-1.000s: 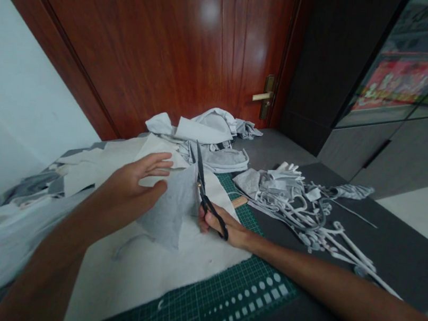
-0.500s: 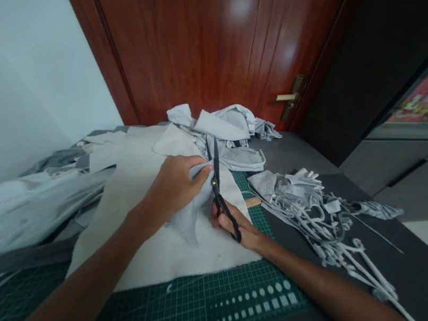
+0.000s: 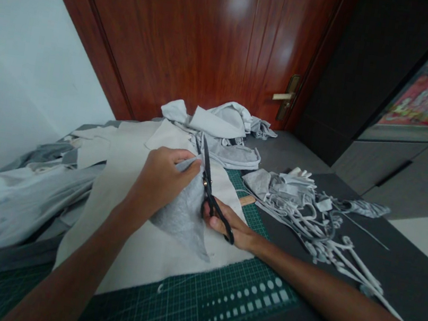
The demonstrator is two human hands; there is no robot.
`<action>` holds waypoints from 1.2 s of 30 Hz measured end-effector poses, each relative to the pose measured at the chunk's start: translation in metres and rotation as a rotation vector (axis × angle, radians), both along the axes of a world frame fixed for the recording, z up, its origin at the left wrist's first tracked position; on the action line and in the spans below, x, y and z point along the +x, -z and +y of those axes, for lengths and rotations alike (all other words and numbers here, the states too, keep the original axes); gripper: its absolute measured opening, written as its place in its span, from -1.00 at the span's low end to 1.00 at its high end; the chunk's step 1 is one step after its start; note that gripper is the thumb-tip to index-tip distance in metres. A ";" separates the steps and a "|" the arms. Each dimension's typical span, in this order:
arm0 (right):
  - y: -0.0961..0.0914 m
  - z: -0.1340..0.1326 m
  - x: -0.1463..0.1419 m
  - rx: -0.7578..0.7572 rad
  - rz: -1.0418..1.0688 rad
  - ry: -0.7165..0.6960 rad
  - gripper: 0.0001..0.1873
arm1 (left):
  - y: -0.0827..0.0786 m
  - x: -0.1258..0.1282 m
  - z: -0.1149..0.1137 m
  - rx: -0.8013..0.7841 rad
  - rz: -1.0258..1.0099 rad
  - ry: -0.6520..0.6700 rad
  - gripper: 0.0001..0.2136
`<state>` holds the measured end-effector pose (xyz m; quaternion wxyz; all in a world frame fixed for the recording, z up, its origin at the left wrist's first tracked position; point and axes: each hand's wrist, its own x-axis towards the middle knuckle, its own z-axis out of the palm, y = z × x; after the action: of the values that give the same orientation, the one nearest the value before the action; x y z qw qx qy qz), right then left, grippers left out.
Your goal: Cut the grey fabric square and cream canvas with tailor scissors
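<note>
My left hand [image 3: 160, 179] pinches the top edge of a grey fabric piece [image 3: 181, 214] and holds it up over a large cream cloth [image 3: 136, 224]. My right hand [image 3: 224, 225] grips black scissors [image 3: 209, 192] through the handle loops. The blades point away from me and stand along the right edge of the grey piece, close to my left fingertips. The cream cloth lies on a green cutting mat [image 3: 217, 300].
A heap of white and grey fabric [image 3: 218, 129] lies at the far side near a red-brown door [image 3: 199, 40]. Cut strips and scraps [image 3: 311, 207] spread on the dark table to the right. More grey and white cloth [image 3: 10, 205] is piled at the left.
My left hand went from open fingers beside the grey piece to a pinch on its top edge. The grey piece now hangs lower and wider. The scissors stay at its right edge.
</note>
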<state>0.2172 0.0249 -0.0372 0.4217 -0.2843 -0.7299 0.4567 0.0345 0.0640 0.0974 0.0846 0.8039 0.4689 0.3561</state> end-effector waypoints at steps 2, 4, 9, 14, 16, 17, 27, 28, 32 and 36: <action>0.000 0.000 0.001 0.004 -0.006 0.007 -0.34 | -0.001 0.000 -0.001 -0.007 0.035 -0.007 -0.76; 0.001 0.001 0.001 0.003 -0.001 0.006 -0.35 | -0.002 0.000 -0.002 -0.010 0.064 -0.007 -0.74; 0.001 0.001 0.002 -0.019 0.029 -0.023 -0.38 | -0.001 0.001 -0.002 -0.012 0.092 0.002 -0.70; 0.002 0.001 0.002 -0.025 0.043 -0.040 -0.38 | -0.002 -0.002 0.001 -0.014 0.069 -0.006 -0.74; 0.001 0.001 0.002 -0.025 0.046 -0.037 -0.38 | -0.002 -0.004 0.002 -0.008 0.076 -0.014 -0.74; 0.001 0.000 0.002 -0.025 0.046 -0.034 -0.39 | -0.003 -0.004 0.002 -0.007 0.082 -0.016 -0.73; -0.003 -0.002 -0.003 0.011 0.004 0.025 -0.41 | -0.009 -0.003 -0.005 -0.026 0.147 -0.070 -0.75; -0.004 -0.002 -0.003 0.017 -0.004 0.032 -0.41 | -0.010 -0.003 -0.005 -0.022 0.156 -0.072 -0.75; -0.005 -0.004 -0.003 0.026 0.002 0.032 -0.44 | -0.011 -0.005 -0.006 -0.011 0.185 -0.070 -0.76; -0.004 -0.003 -0.003 0.006 0.018 0.015 -0.45 | -0.010 -0.006 -0.005 -0.030 0.190 -0.067 -0.76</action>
<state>0.2144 0.0214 -0.0336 0.4326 -0.2842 -0.7252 0.4541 0.0283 0.0592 0.1069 0.0397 0.8165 0.5066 0.2740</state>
